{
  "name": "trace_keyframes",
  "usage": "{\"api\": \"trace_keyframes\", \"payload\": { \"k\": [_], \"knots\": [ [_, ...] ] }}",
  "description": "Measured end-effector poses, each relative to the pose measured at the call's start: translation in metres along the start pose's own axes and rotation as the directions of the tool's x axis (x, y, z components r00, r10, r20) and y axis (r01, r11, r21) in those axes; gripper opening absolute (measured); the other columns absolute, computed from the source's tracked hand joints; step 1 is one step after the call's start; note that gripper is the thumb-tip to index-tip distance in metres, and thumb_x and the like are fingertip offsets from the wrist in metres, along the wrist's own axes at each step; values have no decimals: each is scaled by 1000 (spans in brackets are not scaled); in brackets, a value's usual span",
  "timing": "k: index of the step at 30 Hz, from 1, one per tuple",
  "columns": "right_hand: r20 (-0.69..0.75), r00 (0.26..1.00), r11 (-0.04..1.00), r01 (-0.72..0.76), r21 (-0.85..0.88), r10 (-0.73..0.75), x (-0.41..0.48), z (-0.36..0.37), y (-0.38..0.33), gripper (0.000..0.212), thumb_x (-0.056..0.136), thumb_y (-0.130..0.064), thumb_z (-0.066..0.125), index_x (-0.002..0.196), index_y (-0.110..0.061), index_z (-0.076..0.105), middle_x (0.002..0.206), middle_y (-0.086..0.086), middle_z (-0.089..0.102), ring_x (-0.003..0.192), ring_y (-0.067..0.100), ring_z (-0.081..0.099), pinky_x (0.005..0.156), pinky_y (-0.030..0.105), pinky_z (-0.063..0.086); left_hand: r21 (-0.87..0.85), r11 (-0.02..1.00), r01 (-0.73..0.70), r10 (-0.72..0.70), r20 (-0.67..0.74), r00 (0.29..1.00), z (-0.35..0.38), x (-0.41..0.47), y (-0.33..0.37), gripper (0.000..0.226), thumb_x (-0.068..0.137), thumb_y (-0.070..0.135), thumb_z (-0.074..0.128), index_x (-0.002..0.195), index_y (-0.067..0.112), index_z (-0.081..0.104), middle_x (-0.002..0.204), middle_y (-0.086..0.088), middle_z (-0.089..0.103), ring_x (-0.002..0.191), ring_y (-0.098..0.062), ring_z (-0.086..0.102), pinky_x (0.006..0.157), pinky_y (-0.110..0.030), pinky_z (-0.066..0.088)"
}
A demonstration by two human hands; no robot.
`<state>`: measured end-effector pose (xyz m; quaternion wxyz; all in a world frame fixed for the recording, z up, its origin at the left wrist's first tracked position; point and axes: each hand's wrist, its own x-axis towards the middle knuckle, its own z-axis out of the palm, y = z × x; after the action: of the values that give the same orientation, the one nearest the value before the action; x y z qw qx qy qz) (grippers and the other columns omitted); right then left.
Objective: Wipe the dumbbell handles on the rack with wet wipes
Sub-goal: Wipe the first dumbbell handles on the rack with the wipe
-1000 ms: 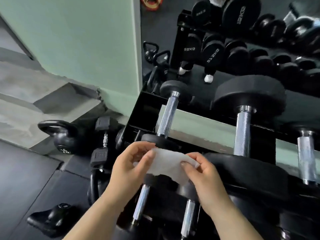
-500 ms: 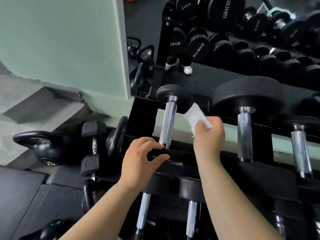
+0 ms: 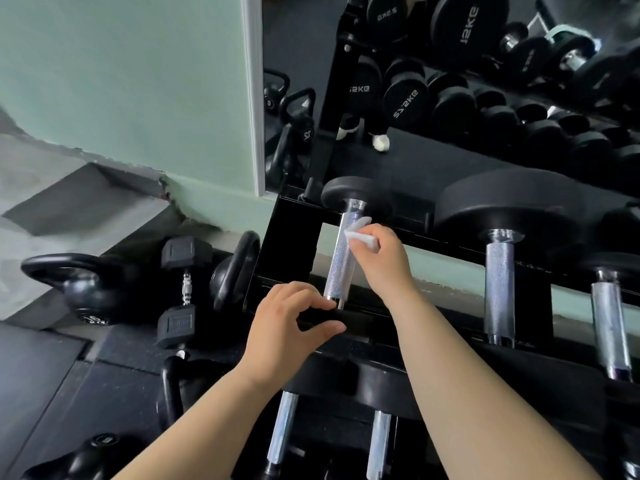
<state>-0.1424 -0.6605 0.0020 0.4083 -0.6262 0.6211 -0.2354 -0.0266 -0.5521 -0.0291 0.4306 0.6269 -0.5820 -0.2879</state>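
Pinching wipe [image 3: 360, 234] on handle [image 3: 341, 268]; left hand [image 3: 287, 329] grips dumbbell head [image 3: 317, 316]; black rack [image 3: 287, 244], mirror [image 3: 415, 161].

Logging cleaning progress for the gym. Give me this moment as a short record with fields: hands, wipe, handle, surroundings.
right hand: pinches the wet wipe, pressing it on the upper part of the leftmost handle
left hand: grips that dumbbell's near head
other handles: next handle and third handle, neither touched
floor left of rack: kettlebell, hex dumbbell
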Motion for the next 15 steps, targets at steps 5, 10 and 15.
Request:
{"api": "trace_keyframes", "payload": {
  "k": [5, 10, 15],
  "knots": [
    [-196, 979, 988, -19, 151, 49, -1, -4, 6, 7, 88, -15, 49, 84, -17, 55, 93, -2, 48, 67, 1, 43, 54, 8, 33, 24, 1000, -18, 19, -13, 1000, 0, -2, 1, 43, 61, 54, 58, 81, 17, 71, 85, 28, 51, 93, 18, 42, 79, -11, 36],
    [-297, 902, 872, -147, 467, 312, -19, 0, 27, 14, 87, -7, 47, 82, -19, 53, 78, -6, 51, 65, 4, 45, 50, 6, 38, 157, 986, -52, 43, 57, 997, -2, 1, 13, 26, 66, 32, 70, 83, 14, 66, 88, 28, 46, 82, 4, 46, 77, -11, 36],
    [-154, 939, 797, -166, 581, 308, -35, 5, 39, 28, 85, -5, 51, 109, -19, 51, 85, -12, 48, 75, 6, 49, 61, 10, 42, 67, 993, 92, -92, -14, 996, 10, -6, 29, 45, 69, 4, 74, 89, 33, 46, 94, 22, 41, 91, 9, 45, 81, 3, 29]
  ]
}}
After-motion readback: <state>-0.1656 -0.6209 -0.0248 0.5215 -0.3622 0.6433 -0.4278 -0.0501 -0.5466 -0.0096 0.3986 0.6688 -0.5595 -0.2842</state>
